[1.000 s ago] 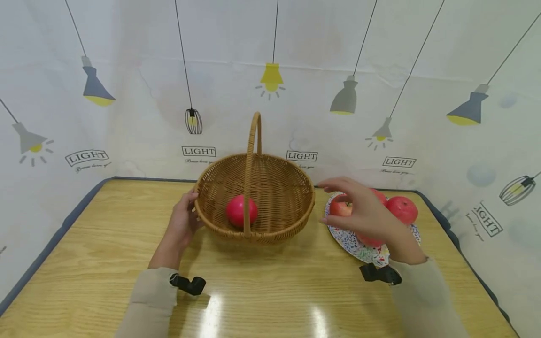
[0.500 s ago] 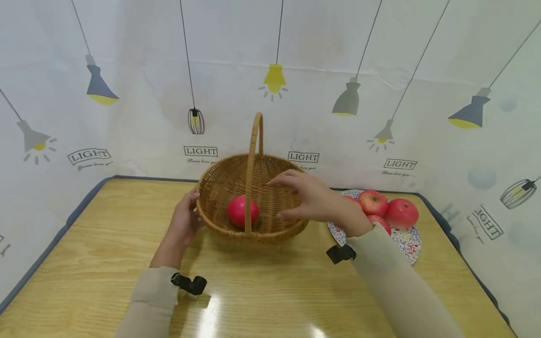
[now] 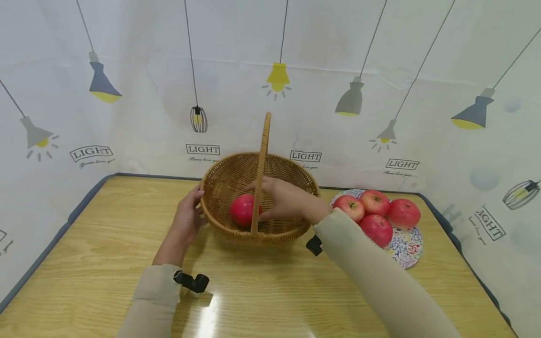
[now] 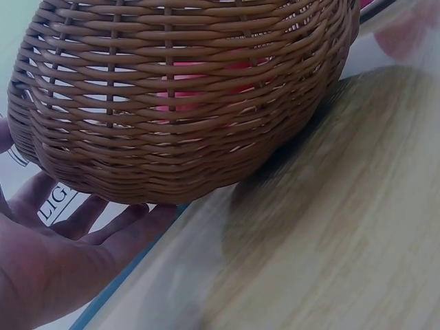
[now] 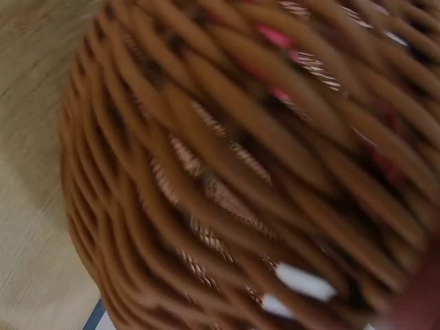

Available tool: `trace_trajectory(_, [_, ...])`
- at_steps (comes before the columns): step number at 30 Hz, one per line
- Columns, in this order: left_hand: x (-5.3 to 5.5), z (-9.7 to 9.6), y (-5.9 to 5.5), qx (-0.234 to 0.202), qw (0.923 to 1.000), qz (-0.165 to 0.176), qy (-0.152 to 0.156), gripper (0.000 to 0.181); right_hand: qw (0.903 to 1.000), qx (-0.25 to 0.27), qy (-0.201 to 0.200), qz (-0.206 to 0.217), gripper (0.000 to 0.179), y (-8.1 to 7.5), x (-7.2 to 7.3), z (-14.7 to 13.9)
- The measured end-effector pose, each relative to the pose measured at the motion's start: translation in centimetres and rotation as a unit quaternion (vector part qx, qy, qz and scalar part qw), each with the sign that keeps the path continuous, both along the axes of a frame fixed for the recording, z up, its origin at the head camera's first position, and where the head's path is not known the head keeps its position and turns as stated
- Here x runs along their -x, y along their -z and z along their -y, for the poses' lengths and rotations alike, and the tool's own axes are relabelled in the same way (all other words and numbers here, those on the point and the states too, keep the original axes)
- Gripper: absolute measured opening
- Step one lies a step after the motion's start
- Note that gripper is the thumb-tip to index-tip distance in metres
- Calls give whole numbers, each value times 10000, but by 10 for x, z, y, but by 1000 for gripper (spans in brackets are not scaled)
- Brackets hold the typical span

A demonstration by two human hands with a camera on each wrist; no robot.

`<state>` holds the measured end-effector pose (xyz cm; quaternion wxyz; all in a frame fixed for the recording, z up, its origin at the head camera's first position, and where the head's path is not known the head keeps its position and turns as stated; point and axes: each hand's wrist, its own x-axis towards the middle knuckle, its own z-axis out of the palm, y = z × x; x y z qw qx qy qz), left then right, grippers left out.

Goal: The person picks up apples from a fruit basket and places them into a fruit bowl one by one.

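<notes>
A brown wicker basket (image 3: 291,230) with a tall hoop handle (image 3: 262,164) stands in the middle of the table. My left hand (image 3: 188,216) holds its left side, fingertips at the rim. In the left wrist view the fingers of this hand (image 4: 75,240) lie against the basket's woven wall (image 4: 172,130). A smooth red round fruit (image 3: 242,210) rests inside the basket. My right hand (image 3: 285,199) reaches in over the right rim, spread fingers and thumb beside the fruit, partly behind the handle; contact is unclear. In the right wrist view, the blurred wicker wall (image 5: 227,172) hides most of this hand.
A patterned plate (image 3: 407,246) at the right bears several red fruits, among them an apple (image 3: 348,207) and a speckled red one (image 3: 376,230). The wooden table (image 3: 105,263) ends at a wall cloth (image 3: 236,80) printed with lamps.
My right hand has moved left from above the plate, over the rim and into the basket beside the red fruit. The handle leans more to the right. My left hand stays at the rim.
</notes>
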<state>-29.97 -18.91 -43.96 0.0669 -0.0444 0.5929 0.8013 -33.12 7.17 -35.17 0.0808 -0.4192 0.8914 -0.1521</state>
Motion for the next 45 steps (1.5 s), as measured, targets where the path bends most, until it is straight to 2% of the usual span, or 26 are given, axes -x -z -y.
trace_trajectory(6, [0,0,2,-23,10000,-16,-17,63,9987,-364,-230,-258,72,15,8,13])
trace_trajectory(11, [0,-1,2,-75,10000,1,-26,63,9977,-510,-327,-291,73,21,13,22])
trace_trajectory(20, [0,-1,0,11,10000,28,-49,63,9952,-966,-136,-112,76,31,17,31])
trace_trajectory(26, [0,-1,1,22,10000,21,-54,63,9896,-1386,-145,-349,78,36,15,34])
trace_trajectory(29, [0,-1,0,73,10000,34,-59,63,9888,-1424,14,-438,75,37,14,34])
trace_trajectory(34, [-1,-1,0,133,9999,57,-78,62,9903,-1321,304,-317,72,36,16,31])
trace_trajectory(45, [-2,-1,-2,263,9996,30,-60,59,9882,-1459,351,-296,84,40,16,30])
